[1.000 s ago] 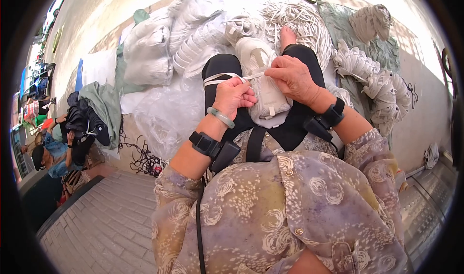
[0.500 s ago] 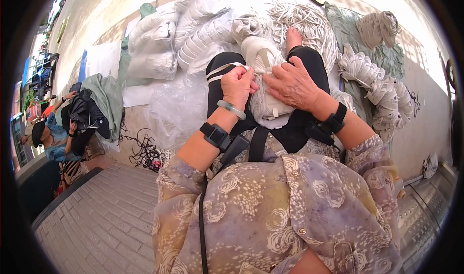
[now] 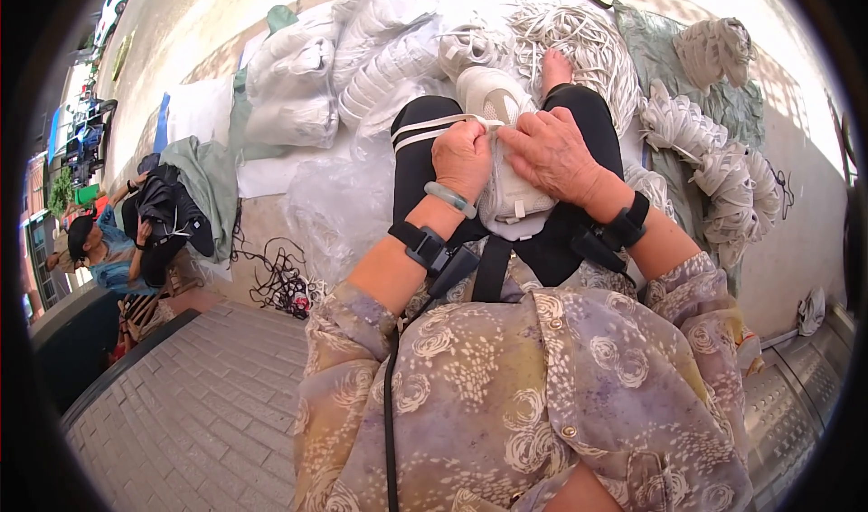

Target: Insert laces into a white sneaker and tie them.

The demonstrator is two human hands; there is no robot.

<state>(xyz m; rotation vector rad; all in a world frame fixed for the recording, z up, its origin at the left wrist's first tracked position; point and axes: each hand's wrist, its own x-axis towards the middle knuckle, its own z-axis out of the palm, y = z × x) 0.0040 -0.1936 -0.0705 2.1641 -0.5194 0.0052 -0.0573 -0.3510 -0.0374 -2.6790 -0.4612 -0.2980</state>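
Note:
A whitish shoe [image 3: 514, 194] rests across my lap between my thighs, its mesh toe pointing away from me. My left hand [image 3: 461, 159] is closed in a pinch on a flat white shoelace [image 3: 429, 134], which trails over my left thigh. Bent over the shoe's upper, my right hand [image 3: 556, 155] has its thumb and forefinger pressed together at the lace, close to the left hand's fingertips. The fingers partly cover the eyelets, so the lace's path through them is hidden.
Beyond my knees lies a heap of loose white laces [image 3: 588, 56]. Bagged white shoes [image 3: 294, 87] stand at the far left, and bundled shoes [image 3: 728, 182] at the right. Black cords [image 3: 276, 281] lie tangled on the floor. Another person [image 3: 122, 250] sits at the left with dark items.
My left hand has moved right, over the shoe, and turned so its knuckles face up. A lace stretch now spans from my thigh to the fingertips. The right hand stays at the shoe.

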